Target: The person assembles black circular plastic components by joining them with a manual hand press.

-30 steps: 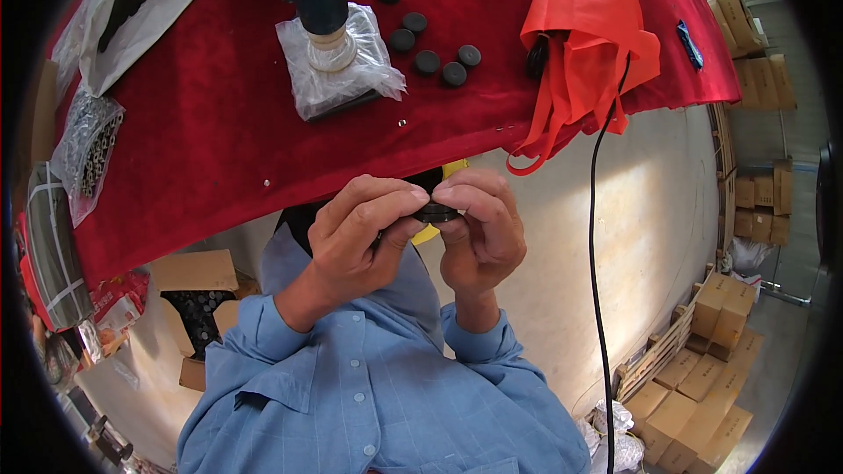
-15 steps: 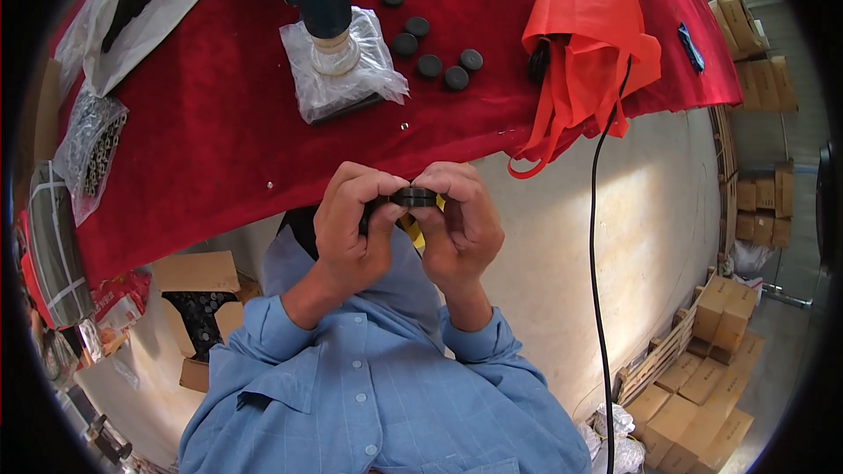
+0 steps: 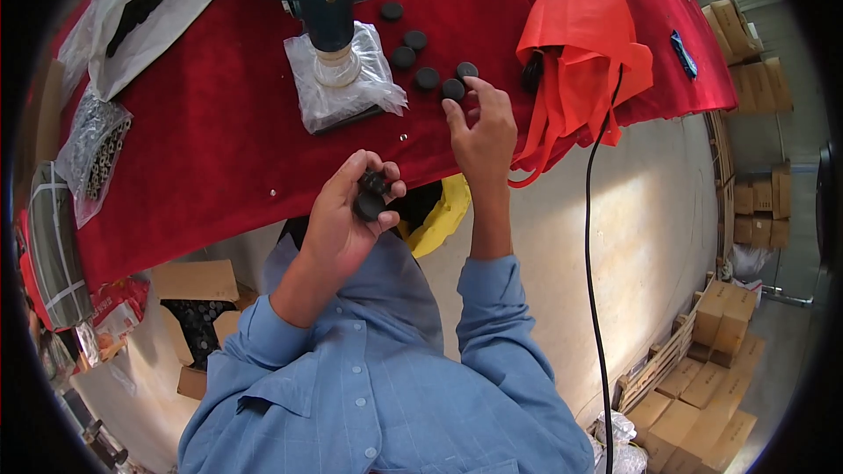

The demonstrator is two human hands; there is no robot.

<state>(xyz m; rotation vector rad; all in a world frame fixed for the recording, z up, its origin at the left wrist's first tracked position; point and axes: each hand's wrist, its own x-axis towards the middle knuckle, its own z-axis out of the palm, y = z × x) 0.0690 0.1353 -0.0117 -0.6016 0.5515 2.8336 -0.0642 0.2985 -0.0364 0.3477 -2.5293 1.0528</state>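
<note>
My left hand (image 3: 338, 211), in front of the table's near edge, is closed round a black disc (image 3: 369, 205). Small dark knobbly parts (image 3: 375, 182) sit above the disc between the same fingers; their kind is unclear. My right hand (image 3: 486, 133) reaches over the table with thumb and forefinger apart, nothing visibly gripped. Its fingertips are right at a black disc (image 3: 453, 90), close enough that I cannot tell whether they touch it. Another black disc (image 3: 467, 71) lies just beyond, and several more discs (image 3: 426, 79) are scattered to the left on the red cloth (image 3: 219, 123).
A dark green press (image 3: 329, 13) stands on a plastic-wrapped base (image 3: 303, 70). Right of the discs lies an orange-red bag (image 3: 575, 35), with a black cable (image 3: 590, 237) hanging past it. A yellow bag (image 3: 443, 219) hangs below the edge. Left is an open carton (image 3: 193, 281) of black parts.
My hands have come apart. The right has moved up and right to the discs on the table; the left, with the black disc, has turned and stays near the table edge.
</note>
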